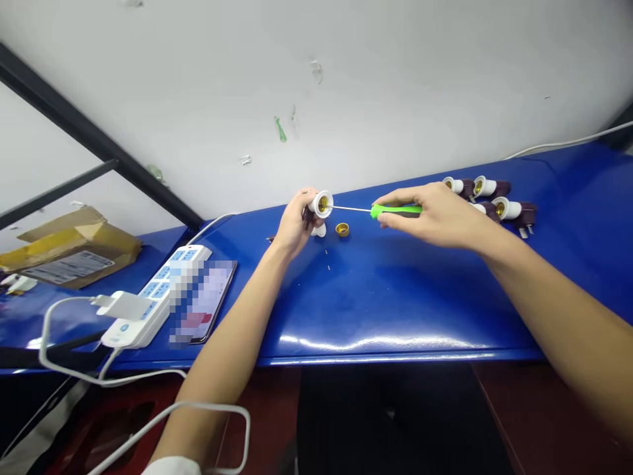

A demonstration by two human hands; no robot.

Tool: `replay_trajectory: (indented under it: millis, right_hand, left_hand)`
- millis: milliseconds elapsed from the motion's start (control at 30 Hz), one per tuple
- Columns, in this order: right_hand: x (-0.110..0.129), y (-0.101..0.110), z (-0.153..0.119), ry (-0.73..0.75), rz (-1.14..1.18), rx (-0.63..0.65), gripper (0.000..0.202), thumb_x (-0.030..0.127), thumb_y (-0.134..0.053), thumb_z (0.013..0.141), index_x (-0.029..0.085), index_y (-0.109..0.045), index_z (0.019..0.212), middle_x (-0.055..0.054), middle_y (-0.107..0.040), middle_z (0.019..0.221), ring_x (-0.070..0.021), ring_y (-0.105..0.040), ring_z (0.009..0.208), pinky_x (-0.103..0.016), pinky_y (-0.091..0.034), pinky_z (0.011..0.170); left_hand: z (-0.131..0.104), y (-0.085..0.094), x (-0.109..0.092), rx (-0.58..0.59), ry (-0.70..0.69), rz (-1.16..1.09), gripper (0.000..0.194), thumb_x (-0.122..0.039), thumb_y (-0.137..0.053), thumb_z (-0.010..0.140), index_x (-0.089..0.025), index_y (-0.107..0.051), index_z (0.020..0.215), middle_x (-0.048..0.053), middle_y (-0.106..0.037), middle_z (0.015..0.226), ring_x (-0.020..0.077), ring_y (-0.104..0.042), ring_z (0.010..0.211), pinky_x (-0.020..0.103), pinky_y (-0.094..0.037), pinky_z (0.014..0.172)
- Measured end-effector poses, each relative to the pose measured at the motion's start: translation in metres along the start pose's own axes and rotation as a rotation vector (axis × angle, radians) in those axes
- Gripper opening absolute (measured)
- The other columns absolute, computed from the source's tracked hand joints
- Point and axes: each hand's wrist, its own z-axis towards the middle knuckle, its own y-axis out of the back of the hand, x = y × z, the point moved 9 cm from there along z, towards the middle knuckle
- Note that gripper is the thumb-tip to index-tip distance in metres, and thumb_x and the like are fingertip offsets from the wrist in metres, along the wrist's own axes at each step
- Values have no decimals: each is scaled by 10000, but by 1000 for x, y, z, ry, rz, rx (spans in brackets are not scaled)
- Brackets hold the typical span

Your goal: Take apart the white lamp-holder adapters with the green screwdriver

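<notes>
My left hand (295, 224) is closed around a lamp socket (324, 204) with a white collar, a brass-coloured threaded inside and a dark brown body. Its opening faces right. In my right hand (440, 214) is a screwdriver (395, 211) with a green and black handle. The thin shaft points left, and its tip reaches into the socket's mouth. On the blue table below lies a brass-coloured threaded ring (342, 229). A white piece (319, 231) shows just under the held socket, partly hidden. Two tiny pieces, too small to name, lie nearby.
Several white and brown plug-in lamp sockets (509, 209) lie at the right, partly behind my right hand. On the left are a white power strip (158, 297) with a charger (127, 305), a phone (212, 300), a cardboard box (79, 251) and a looping white cable (47, 330). A wall stands behind.
</notes>
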Motion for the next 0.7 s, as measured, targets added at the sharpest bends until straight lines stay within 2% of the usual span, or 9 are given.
replay_trajectory:
  millis: [200, 467, 700]
  right_hand:
    - [1, 2, 0, -15, -12, 6, 352, 371, -658, 916, 186, -846, 1148, -57, -853, 1023, -266, -802, 975, -376, -588, 958]
    - [4, 1, 0, 4, -73, 13, 290, 362, -651, 928, 227, -856, 1084, -42, -850, 971, -247, -789, 876, -357, -589, 847]
    - [4, 1, 0, -22, -83, 22, 283, 335, -655, 930, 208, -859, 1079, -50, -840, 938, -219, -760, 807, -323, -550, 771]
  left_hand:
    - [2, 0, -1, 59, -52, 9, 220, -309, -714, 860, -170, -588, 743, -18, -530, 681, 75, -490, 537, 192, -397, 481]
    - [3, 1, 1, 52, -41, 11, 212, -316, -713, 860, -180, -589, 755, -11, -543, 706, 83, -506, 550, 201, -410, 492]
    - [2, -2, -2, 58, -48, 24, 207, -301, -709, 860, -173, -594, 744, -15, -530, 695, 77, -481, 550, 195, -399, 489]
